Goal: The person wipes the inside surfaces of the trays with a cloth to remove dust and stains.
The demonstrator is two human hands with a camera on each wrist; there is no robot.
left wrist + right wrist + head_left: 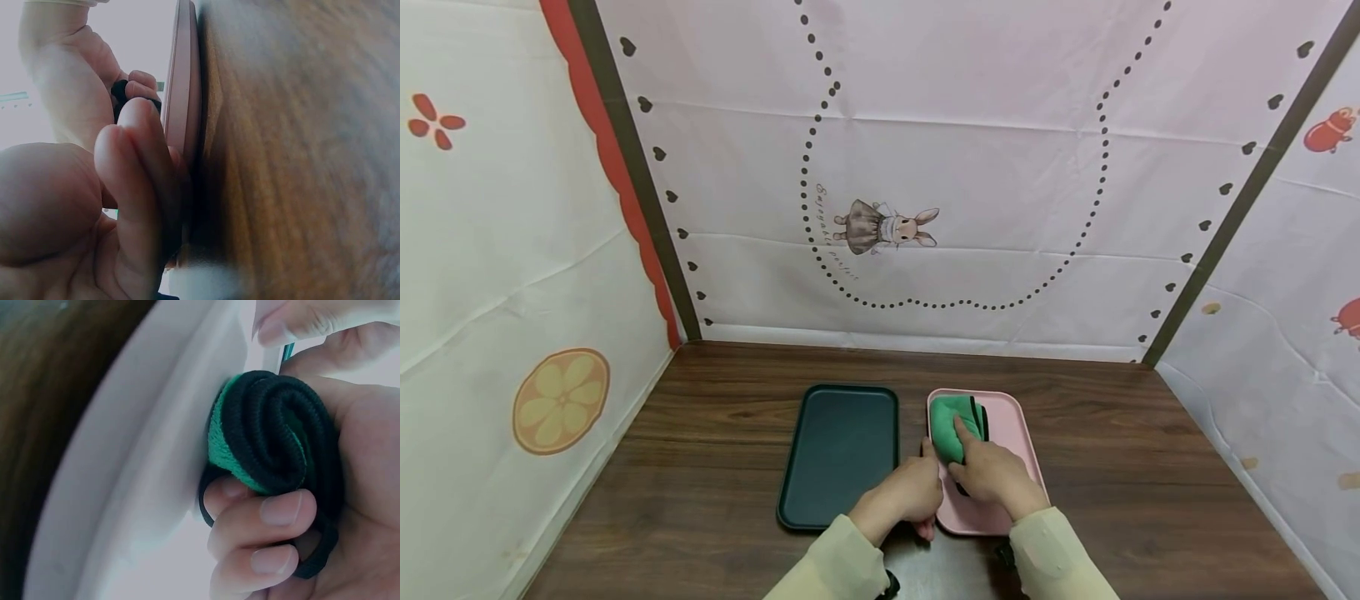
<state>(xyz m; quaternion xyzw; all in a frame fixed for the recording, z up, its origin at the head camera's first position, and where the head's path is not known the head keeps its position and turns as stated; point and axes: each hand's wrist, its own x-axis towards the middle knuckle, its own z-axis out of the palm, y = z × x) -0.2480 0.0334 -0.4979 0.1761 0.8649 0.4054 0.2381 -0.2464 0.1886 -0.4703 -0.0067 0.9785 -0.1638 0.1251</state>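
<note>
On the pink tray (1011, 433) lies a folded green towel (949, 433) with black edging. My right hand (996, 475) grips its near end, the index finger stretched along the top. From the right wrist, the towel's rolled black edge (265, 431) shows, with several fingers (250, 534) curled round it and a black loop (319, 550) hanging by them. My left hand (910, 492) holds the pink tray's left rim, its thumb (275, 331) over the inner side. In the left wrist view its fingers (134, 169) bend up against the tray's outer wall (181, 94).
A dark green tray (838, 458) lies left of the pink one on the brown wooden table (715, 467). Printed white cloth walls (970, 192) stand behind and on both sides of the table.
</note>
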